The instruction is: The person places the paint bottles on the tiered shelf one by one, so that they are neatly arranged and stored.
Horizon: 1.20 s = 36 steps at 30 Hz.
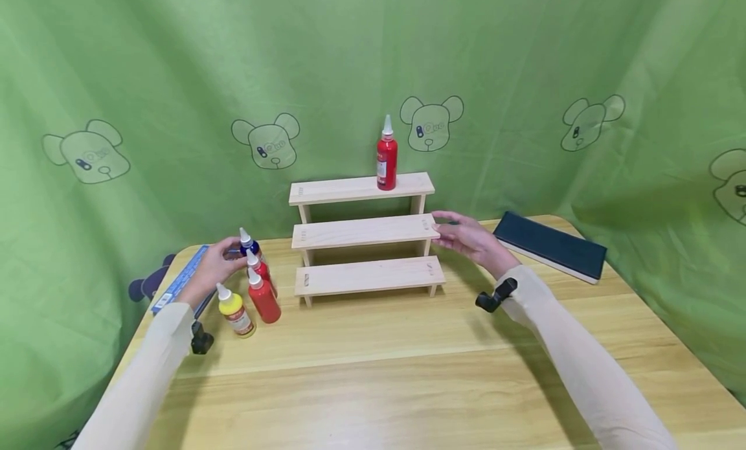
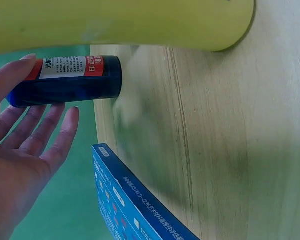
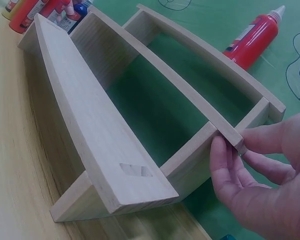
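Note:
My left hand (image 1: 214, 269) holds a blue squeeze bottle (image 1: 250, 246) with a white nozzle. In the left wrist view, the thumb lies along one side of this bottle and the fingers along the other. Close by stand two red squeeze bottles (image 1: 265, 302) and a yellow one (image 1: 237, 315). My right hand (image 1: 471, 240) grips the right end of the middle board of a three-step wooden shelf (image 1: 367, 232), thumb and fingers pinching the board's corner in the right wrist view. On the top step, right of centre, another red bottle (image 1: 387, 164) stands upright.
A blue printed box (image 1: 185, 278) lies at the table's left edge, behind the left wrist. Right of the shelf rests a flat dark green block (image 1: 550, 246) with a pale underside. A green curtain (image 1: 350, 61) hangs behind the wooden table (image 1: 373, 385).

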Tool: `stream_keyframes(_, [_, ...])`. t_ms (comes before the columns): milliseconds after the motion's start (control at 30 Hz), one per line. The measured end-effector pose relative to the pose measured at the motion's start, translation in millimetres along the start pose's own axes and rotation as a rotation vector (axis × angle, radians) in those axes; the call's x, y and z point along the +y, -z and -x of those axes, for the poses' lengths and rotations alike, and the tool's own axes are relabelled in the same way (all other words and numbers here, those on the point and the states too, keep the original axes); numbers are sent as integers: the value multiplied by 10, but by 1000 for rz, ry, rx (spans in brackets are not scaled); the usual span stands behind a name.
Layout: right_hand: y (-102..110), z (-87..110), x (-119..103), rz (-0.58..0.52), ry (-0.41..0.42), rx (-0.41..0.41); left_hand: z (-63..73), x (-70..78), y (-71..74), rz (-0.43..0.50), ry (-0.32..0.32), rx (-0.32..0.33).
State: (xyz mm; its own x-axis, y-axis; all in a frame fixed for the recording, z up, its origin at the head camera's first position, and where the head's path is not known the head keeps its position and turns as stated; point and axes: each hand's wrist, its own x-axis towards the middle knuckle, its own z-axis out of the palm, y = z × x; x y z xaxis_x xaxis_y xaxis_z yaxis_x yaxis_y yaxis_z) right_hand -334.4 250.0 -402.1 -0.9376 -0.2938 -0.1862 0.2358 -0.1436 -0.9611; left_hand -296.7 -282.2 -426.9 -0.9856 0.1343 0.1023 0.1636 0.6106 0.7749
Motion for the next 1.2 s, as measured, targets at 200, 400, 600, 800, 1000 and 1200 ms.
stream_keyframes(200, [-5, 1, -4, 4, -2, 1, 10, 10, 26, 34, -7, 53])
stream_keyframes(400, [-3, 11, -14, -10, -6, -6, 19, 91, 142, 60, -35, 115])
stream_keyframes(600, [3, 12, -12, -11, -10, 3, 21, 238, 283, 100, -14, 149])
stream_keyframes(800, [22, 13, -3, -4, -8, 9, -25, 408, 362, 109, -8, 200])
stream_keyframes(1000, [28, 0, 15, 10, -11, 6, -71, 586, 429, 97, -48, 227])
stream_keyframes(1200, [20, 5, 12, 2, -11, 6, -124, 854, 477, 84, -76, 250])
